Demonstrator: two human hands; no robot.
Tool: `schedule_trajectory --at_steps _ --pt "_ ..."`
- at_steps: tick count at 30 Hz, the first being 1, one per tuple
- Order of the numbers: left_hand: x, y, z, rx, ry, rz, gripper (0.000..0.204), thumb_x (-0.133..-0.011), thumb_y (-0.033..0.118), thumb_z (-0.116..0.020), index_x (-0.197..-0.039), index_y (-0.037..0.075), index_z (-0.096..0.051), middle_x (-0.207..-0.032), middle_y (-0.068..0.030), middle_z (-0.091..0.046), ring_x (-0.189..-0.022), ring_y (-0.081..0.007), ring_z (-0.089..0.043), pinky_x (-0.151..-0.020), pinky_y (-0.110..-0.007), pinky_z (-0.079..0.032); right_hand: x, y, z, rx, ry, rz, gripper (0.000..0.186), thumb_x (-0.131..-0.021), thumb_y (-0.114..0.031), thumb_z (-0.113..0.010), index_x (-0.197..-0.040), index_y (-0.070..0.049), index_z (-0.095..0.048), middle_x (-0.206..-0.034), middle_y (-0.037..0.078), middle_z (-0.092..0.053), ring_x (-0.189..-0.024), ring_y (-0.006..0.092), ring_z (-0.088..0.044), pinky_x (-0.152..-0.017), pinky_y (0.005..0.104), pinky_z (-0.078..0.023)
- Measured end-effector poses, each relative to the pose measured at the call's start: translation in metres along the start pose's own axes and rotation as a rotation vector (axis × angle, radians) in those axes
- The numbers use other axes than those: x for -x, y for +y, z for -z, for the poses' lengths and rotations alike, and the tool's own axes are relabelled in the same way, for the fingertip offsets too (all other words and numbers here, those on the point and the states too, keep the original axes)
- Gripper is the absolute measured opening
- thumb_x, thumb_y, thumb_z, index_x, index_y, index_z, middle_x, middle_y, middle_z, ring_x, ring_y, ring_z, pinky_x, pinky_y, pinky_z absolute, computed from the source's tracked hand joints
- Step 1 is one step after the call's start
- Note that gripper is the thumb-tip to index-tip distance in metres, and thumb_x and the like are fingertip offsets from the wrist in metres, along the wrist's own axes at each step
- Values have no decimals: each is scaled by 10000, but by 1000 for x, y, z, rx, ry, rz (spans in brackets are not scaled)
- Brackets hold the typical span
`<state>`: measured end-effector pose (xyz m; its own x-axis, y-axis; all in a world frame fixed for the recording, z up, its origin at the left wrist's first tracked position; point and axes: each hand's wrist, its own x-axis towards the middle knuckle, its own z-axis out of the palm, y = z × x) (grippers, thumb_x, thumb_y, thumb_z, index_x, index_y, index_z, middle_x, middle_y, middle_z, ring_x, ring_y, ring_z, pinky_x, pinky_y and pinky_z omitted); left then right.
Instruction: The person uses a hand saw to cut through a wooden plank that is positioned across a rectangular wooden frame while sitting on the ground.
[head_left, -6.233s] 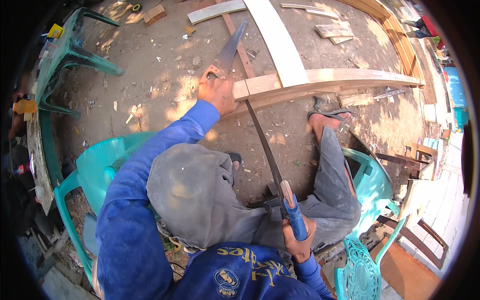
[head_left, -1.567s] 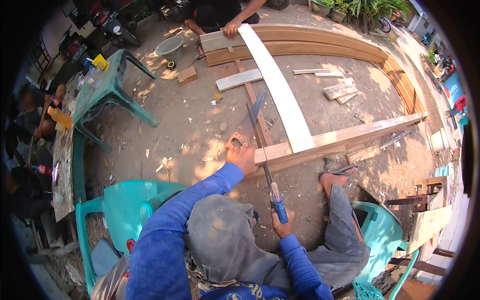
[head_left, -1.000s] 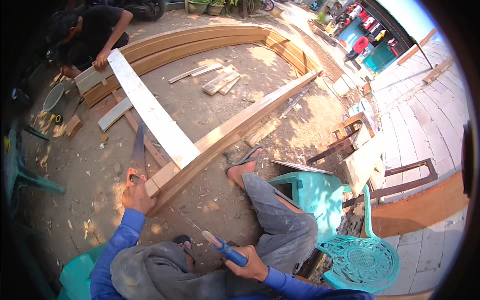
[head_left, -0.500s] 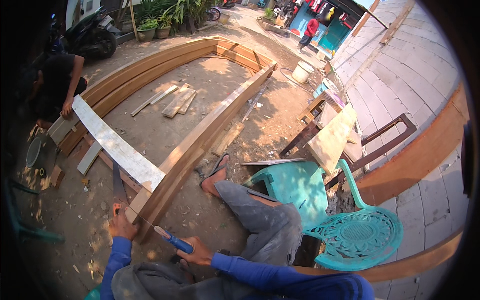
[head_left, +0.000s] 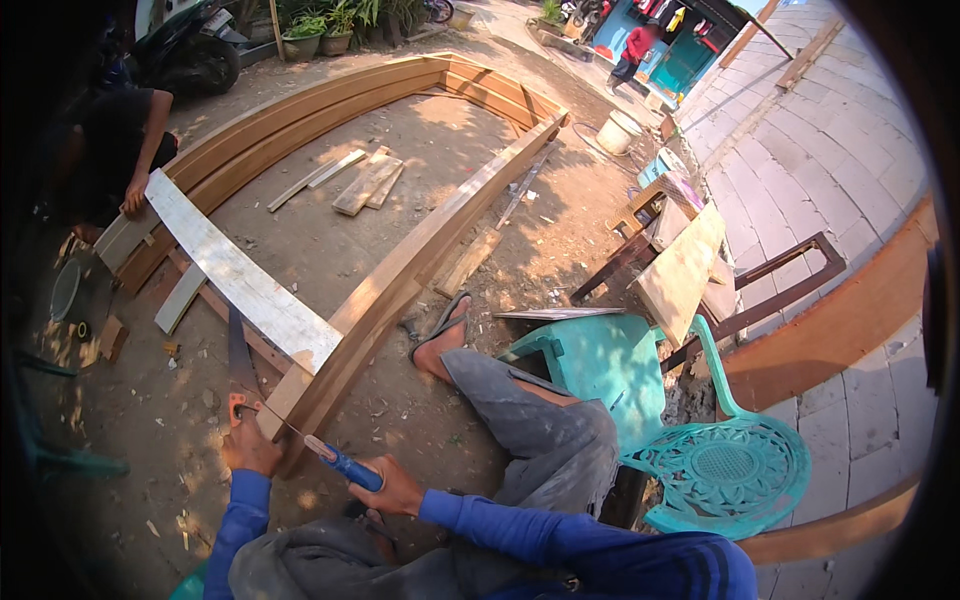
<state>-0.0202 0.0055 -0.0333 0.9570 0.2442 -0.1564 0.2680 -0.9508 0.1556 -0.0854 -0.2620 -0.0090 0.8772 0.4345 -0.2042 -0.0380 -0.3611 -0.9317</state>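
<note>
My left hand (head_left: 252, 445) is closed at the orange handle of a handsaw (head_left: 239, 365), whose dark blade points away from me. It is also close to the cut end of a long wooden beam (head_left: 335, 340). My right hand (head_left: 393, 486) grips a blue-handled saw (head_left: 350, 467). Its thin blade, seen almost edge-on, reaches past the beam's near end toward my left hand. Where the blade meets the wood is too fine to make out. A whitish board (head_left: 235, 275) lies across the beams just beyond.
A co-worker's hand (head_left: 135, 193) rests at the board's far left end. Wood offcuts (head_left: 368, 185) lie inside the frame of beams. To my right are a green plastic chair (head_left: 610, 370), a pale plank (head_left: 682, 270) and a block wall (head_left: 800, 150). My sandalled foot (head_left: 440, 340) is beside the beam.
The view has shifted slightly, so most things sit a little to the right. My right hand and the blue-handled saw are slightly nearer the beam's end; both hands keep their grip.
</note>
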Motion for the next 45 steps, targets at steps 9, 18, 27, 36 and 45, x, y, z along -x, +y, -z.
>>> schedule_trajectory --at_steps 9,18,27,36,45 --pt "2 5 14 -2 33 0 712 -645 414 -911 -1209 114 -597 -1027 -206 -735 -959 -435 -714 -825 -528 -578 2 23 -12 -91 127 176 207 -825 -173 -702 -910 13 -676 -734 184 -651 -623 260 -630 -661 397 -512" --pt "4 7 19 26 4 26 700 -646 414 -909 -1214 130 -615 -1050 -196 -728 -983 -424 -711 -841 -517 -574 3 23 -14 -127 126 127 206 -827 -149 -704 -958 10 -691 -723 157 -639 -622 234 -593 -666 389 -507" --pt "3 5 17 -24 46 14 705 -648 436 -902 -1218 120 -634 -1062 -201 -731 -991 -427 -710 -862 -505 -570 4 19 -10 -131 106 131 224 -847 -167 -716 -968 19 -685 -717 160 -617 -631 171 -549 -658 369 -497" --pt "6 9 23 22 37 -14 689 -654 403 -896 -1219 114 -629 -1043 -212 -738 -980 -434 -713 -867 -505 -571 4 21 -11 -132 93 135 236 -831 -167 -696 -981 12 -661 -758 191 -629 -654 276 -613 -691 400 -509" --pt "2 8 16 3 13 -2 773 -642 395 -888 -1326 155 -617 -1022 -205 -750 -986 -423 -721 -875 -515 -582 6 20 -9 -160 113 118 230 -828 -164 -696 -965 17 -659 -764 196 -636 -653 287 -615 -691 402 -510"
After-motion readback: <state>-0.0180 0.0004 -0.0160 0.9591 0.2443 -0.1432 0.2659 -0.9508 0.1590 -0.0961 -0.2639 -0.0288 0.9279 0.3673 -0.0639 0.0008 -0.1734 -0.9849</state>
